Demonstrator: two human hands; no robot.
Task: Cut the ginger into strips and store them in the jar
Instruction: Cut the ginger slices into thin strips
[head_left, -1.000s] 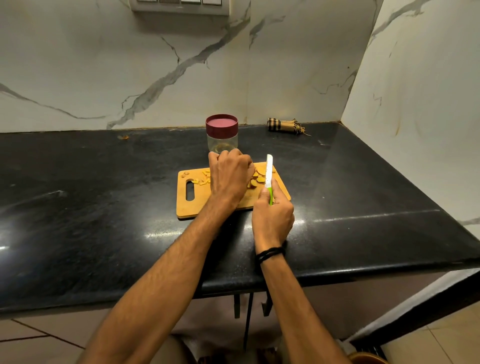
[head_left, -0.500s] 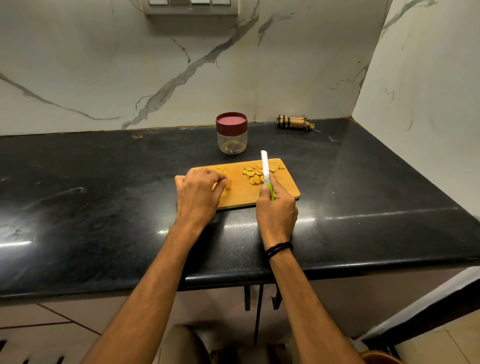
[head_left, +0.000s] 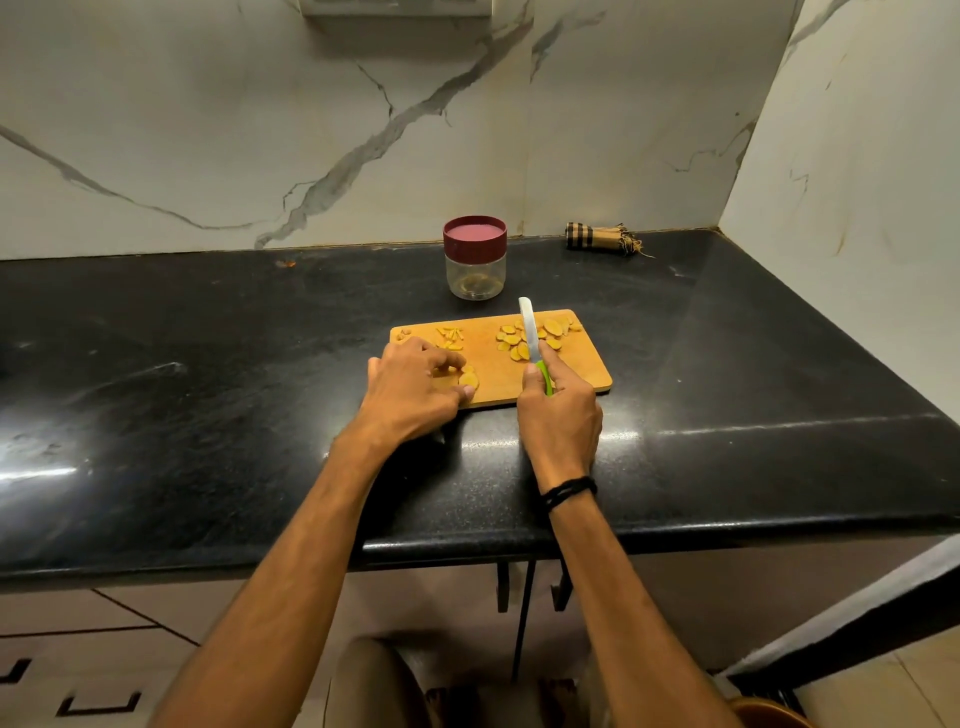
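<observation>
And there was the left hand (head_left: 410, 387), curled down on the near-left part of the cutting board (head_left: 587, 364). Thumb and fingertips had closed round a single ginger slice (head_left: 469, 378) lying flat on the wood, a pinch as far as the view let me judge. The right hand (head_left: 558, 410) was wrapped round the green handle of the knife (head_left: 529, 327), forefinger laid along the top. The white blade pointed away from the knuckles, over the heap of ginger slices (head_left: 524, 340) just beyond those right fingers. Whether the edge touched the heap, I couldn't tell. Just past the left fingertips lay a small scatter of finished ginger strips (head_left: 451, 335), well short of a jarful. The jar (head_left: 475, 270) stood off the board, farther out beyond both sets of fingers, with its red lid (head_left: 474, 236) on. Something yellowish showed at the bottom through the clear wall, though I couldn't say what. A rolled checked cloth (head_left: 600, 239) lay by the wall, far out to the right of the knife tip. My read: this was the strip-cutting step, mid-batch, with one slice staged and most of the heap uncut. The next move called for swinging the blade leftward over the held slice. Fingertips would have to tuck back from the edge, then the blade press down in narrow parallel cuts. Storing looked not yet begun, since the lid would have to come off first.
</observation>
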